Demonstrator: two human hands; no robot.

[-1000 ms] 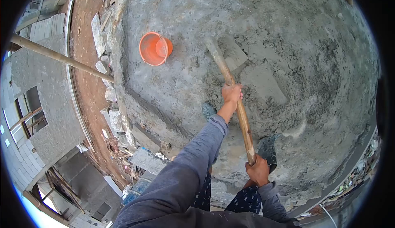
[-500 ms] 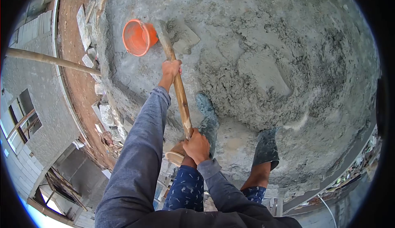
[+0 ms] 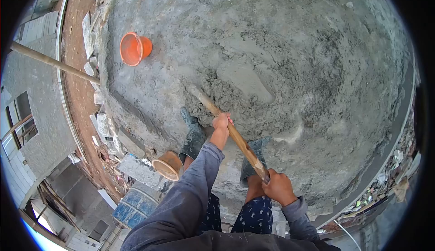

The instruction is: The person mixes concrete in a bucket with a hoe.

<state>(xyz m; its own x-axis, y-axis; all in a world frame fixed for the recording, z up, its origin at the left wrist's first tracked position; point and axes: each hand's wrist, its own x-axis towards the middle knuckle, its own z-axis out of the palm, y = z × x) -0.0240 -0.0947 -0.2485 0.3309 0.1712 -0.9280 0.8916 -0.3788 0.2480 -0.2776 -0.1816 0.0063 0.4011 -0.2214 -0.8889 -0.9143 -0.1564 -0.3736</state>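
Both my hands grip the wooden handle [image 3: 244, 146] of a hoe, which slants from upper left to lower right. My left hand [image 3: 222, 121] is closed around the middle of the handle. My right hand [image 3: 278, 188] wraps its lower end near my right knee. The hoe's far end meets the wet grey mortar [image 3: 247, 81], and its blade cannot be made out there. My boots [image 3: 194, 135] stand at the near edge of the mortar heap. An orange bucket [image 3: 136, 48] stands on the slab at upper left, apart from the hoe.
A tan bucket [image 3: 167, 166] is beside my left boot, and a blue drum [image 3: 136, 208] is below it. Broken blocks [image 3: 103, 125] line the slab's left edge. A wooden pole [image 3: 54, 64] juts in from the left. Rubble [image 3: 385, 199] lies beyond the right edge.
The hoe has swung from beside the orange bucket back toward my feet, into the edge of the mortar. Both hands have shifted right and down, keeping hold. The view has turned slightly.
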